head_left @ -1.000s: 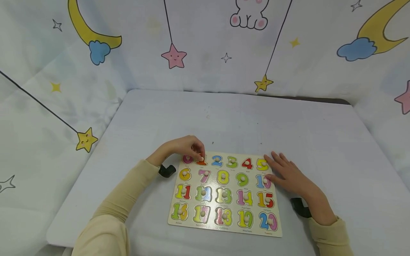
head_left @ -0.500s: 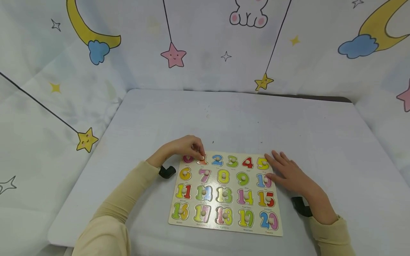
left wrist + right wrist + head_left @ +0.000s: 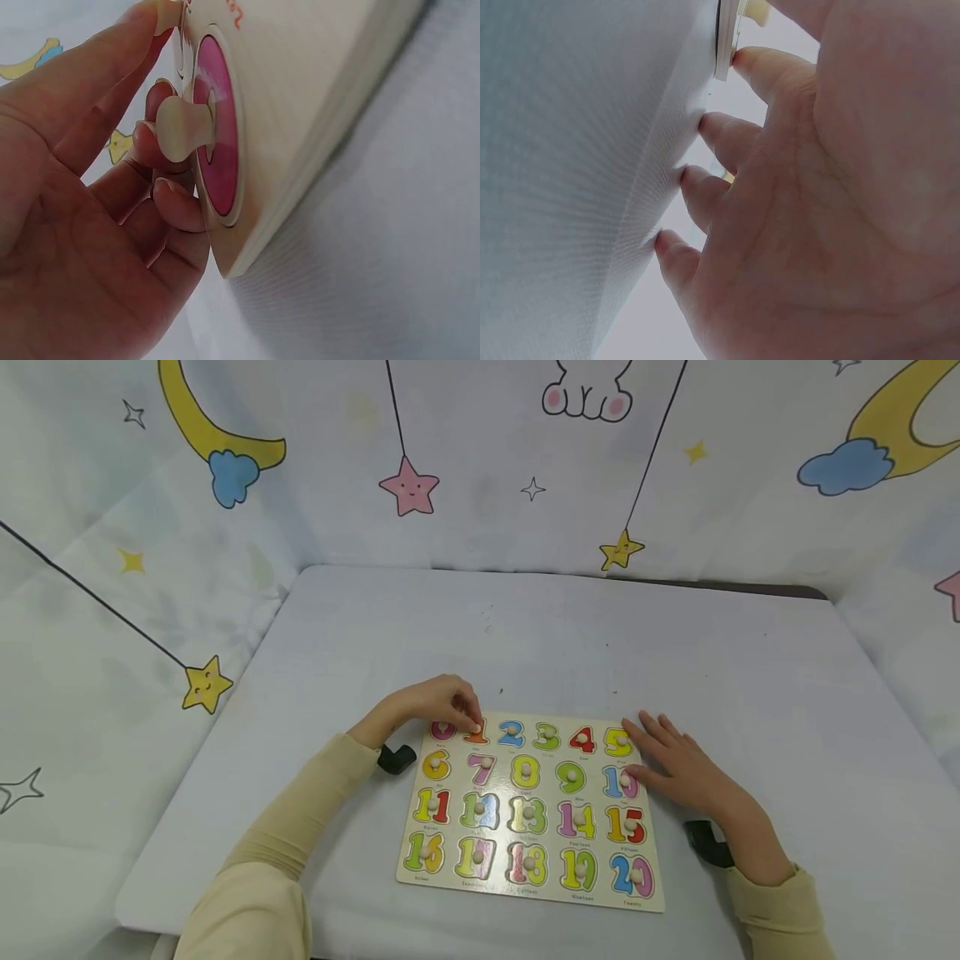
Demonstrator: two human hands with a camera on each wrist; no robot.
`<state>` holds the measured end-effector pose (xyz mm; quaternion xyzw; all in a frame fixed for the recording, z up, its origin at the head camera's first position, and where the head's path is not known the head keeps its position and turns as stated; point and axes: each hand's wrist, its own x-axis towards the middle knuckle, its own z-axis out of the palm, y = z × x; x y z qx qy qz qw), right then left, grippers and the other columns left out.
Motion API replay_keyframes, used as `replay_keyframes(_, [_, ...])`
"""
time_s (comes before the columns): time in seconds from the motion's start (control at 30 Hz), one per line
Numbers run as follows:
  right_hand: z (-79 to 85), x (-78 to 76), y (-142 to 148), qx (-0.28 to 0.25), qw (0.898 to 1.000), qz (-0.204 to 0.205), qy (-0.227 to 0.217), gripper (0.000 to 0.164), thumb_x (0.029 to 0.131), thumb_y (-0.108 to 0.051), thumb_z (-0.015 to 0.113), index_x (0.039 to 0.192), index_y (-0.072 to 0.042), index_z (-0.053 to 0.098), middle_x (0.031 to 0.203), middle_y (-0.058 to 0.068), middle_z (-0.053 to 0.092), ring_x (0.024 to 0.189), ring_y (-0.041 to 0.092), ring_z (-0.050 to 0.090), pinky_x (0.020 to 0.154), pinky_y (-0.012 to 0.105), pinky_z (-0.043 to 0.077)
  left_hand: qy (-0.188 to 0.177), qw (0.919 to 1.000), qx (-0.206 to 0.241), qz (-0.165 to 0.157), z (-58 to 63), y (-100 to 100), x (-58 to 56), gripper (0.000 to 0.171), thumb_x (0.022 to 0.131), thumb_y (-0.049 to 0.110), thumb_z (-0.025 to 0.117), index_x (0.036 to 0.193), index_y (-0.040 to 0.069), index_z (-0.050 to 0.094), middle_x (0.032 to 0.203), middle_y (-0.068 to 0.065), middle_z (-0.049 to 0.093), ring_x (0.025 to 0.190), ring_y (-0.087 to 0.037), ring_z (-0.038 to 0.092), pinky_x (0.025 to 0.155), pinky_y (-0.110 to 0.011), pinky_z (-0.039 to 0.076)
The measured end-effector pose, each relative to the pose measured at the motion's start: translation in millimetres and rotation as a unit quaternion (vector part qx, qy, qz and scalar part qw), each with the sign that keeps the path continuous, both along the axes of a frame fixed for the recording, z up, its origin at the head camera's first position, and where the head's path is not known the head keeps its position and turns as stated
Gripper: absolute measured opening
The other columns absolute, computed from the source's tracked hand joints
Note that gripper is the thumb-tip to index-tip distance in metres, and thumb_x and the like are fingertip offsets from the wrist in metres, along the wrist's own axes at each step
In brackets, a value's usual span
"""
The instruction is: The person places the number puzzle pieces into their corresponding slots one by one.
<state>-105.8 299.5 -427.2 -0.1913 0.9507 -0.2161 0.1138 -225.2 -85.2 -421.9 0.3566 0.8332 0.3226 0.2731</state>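
Note:
A wooden number puzzle board [image 3: 502, 789] lies on the table, its knobbed number pieces seated in their slots. At the board's far left, my left hand [image 3: 438, 697] pinches the knob of the orange-red number 1 piece [image 3: 476, 738] between thumb and index finger. Close up in the left wrist view, the pinched knob [image 3: 168, 16] sits at the fingertips, while the other fingers curl beside the pink number 0 piece [image 3: 220, 169]. My right hand [image 3: 682, 768] lies spread at the board's right edge, near the 5 and 10. Its index fingertip [image 3: 742, 58] touches that edge; the other fingertips rest on the table.
The white-covered table [image 3: 540, 635] extends behind and around the board. Beyond it hangs a white cloth backdrop [image 3: 480, 527] printed with moons and stars. A black wrist-camera mount [image 3: 396, 760] shows under the left wrist, another black mount [image 3: 708, 843] at the right.
The head view has shifted slightly. Both hands keep nearly the same places; the number 1 piece shows a little more clearly, lying flatter under the left fingertips.

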Motion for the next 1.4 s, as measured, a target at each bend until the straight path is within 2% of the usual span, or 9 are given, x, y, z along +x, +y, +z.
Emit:
replay_keyframes(0.17, [-1.4,-1.2,1.3,0.003,1.000,-0.001,-0.001,0.074,0.090,-0.043,0.058,0.148,-0.009,0.026,0.150,0.023,0.015,0.136,0.042,0.003,0.101,0.064,0.006,0.002,1.0000,-0.005,0.005,0.0,1.0,0.3,0.008,0.083,0.016,0.073,0.086,0.009,0.072,0.080,0.001,0.058,0.069,-0.014,0.051,0.061,-0.024,0.043])
replay_keyframes(0.37, [-3.3,-1.0,2.6,-0.001,1.000,-0.002,-0.005,0.074,0.090,-0.043,0.058,0.148,-0.009,0.026,0.151,0.022,0.015,0.136,0.042,0.002,0.101,0.063,0.005,0.014,0.9997,0.001,0.019,-0.6,-2.0,6.7,0.012,0.084,0.019,0.072,0.092,0.010,0.070,0.084,0.003,0.060,0.074,-0.015,0.052,0.066,-0.026,0.045])
replay_keyframes(0.53, [-4.3,-1.0,2.8,-0.003,1.000,0.000,0.000,0.074,0.090,-0.043,0.059,0.148,-0.010,0.027,0.150,0.022,0.015,0.136,0.042,0.003,0.101,0.063,0.006,0.010,0.9988,0.032,0.036,4.3,-14.8,12.8,0.027,0.088,0.020,0.067,0.113,0.009,0.065,0.105,0.000,0.062,0.091,-0.014,0.057,0.080,-0.029,0.046])
replay_keyframes(0.73, [-5.5,-1.7,3.1,0.001,1.000,0.006,0.016,0.073,0.089,-0.042,0.060,0.147,-0.009,0.029,0.149,0.023,0.018,0.136,0.043,0.006,0.100,0.064,0.009,0.003,0.9960,0.072,0.053,21.3,-41.2,24.9,0.042,0.091,0.017,0.062,0.130,0.003,0.053,0.127,-0.012,0.054,0.109,-0.023,0.053,0.093,-0.041,0.040])
replay_keyframes(0.87, [-4.1,-0.6,4.3,-0.004,1.000,0.008,0.017,0.073,0.089,-0.041,0.060,0.146,-0.008,0.029,0.149,0.024,0.019,0.135,0.044,0.006,0.099,0.065,0.010,0.002,0.9961,0.044,0.076,31.6,-59.3,35.4,0.050,0.093,0.025,0.059,0.137,0.006,0.045,0.136,-0.010,0.046,0.118,-0.027,0.047,0.098,-0.047,0.033])
replay_keyframes(1.0, [-3.1,0.4,6.1,0.002,1.000,0.003,0.008,0.073,0.090,-0.042,0.059,0.147,-0.009,0.028,0.149,0.024,0.017,0.136,0.043,0.004,0.100,0.064,0.008,0.021,0.9935,0.020,0.110,40.7,-68.1,42.2,0.060,0.094,0.032,0.058,0.144,0.008,0.035,0.145,-0.009,0.033,0.130,-0.029,0.032,0.102,-0.049,0.026])
replay_keyframes(1.13, [-2.2,0.0,8.9,0.004,1.000,0.000,0.005,0.074,0.090,-0.042,0.058,0.147,-0.009,0.027,0.150,0.024,0.016,0.136,0.043,0.003,0.100,0.064,0.007,0.063,0.9872,0.049,0.138,46.0,-61.0,41.4,0.066,0.095,0.034,0.055,0.147,0.007,0.025,0.151,-0.011,0.021,0.137,-0.025,0.016,0.106,-0.046,0.019])
replay_keyframes(1.2, [-2.0,-0.4,10.2,0.000,1.000,-0.001,0.002,0.074,0.090,-0.043,0.058,0.148,-0.009,0.026,0.150,0.024,0.016,0.136,0.043,0.003,0.101,0.064,0.006,0.080,0.9840,0.057,0.149,47.2,-54.2,40.3,0.067,0.096,0.034,0.053,0.148,0.009,0.022,0.152,-0.010,0.016,0.138,-0.024,0.012,0.107,-0.045,0.017])
replay_keyframes(1.4, [-1.2,-2.3,12.1,0.001,1.000,0.005,-0.018,0.074,0.091,-0.043,0.057,0.148,-0.008,0.026,0.149,0.025,0.016,0.135,0.046,0.004,0.100,0.065,0.008,0.111,0.9810,0.040,0.154,54.0,-34.3,42.6,0.069,0.096,0.038,0.052,0.150,0.014,0.017,0.155,-0.007,0.003,0.139,-0.022,0.002,0.106,-0.050,0.014])
